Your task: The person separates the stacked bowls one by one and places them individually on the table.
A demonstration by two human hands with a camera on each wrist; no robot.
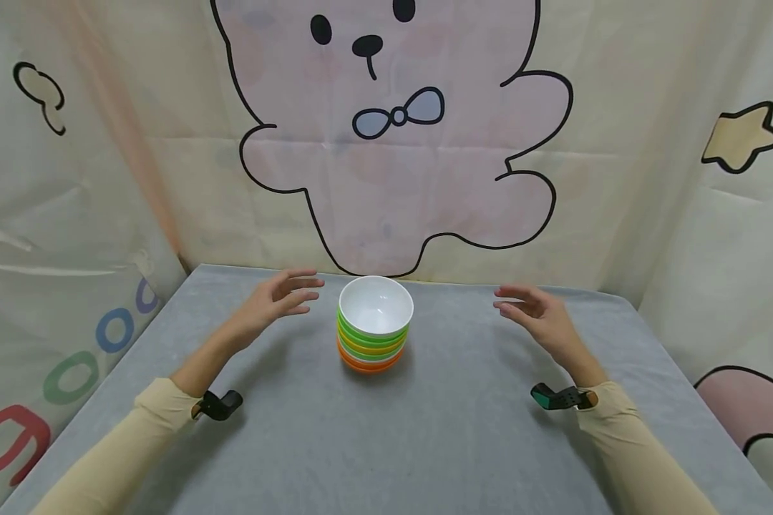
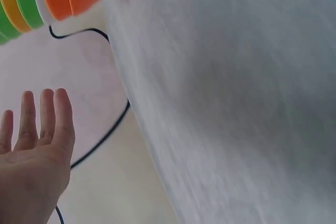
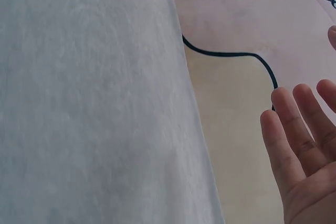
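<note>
All the bowls (image 1: pixel 373 326) stand untouched in one nested stack toward the middle of the tabletop's (image 1: pixel 386 443) far edge, none set apart, their count hard to tell, with the left hand (image 1: pixel 277 295) near and right hand (image 1: pixel 542 319) well apart, both empty, fingers relaxed.

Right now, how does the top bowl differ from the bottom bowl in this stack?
The top bowl shows its white inside; the bottom bowl shows only its orange outside. The top bowl sits on other bowls, while the bottom bowl stands on the table. Both are upright, in one stack.
</note>
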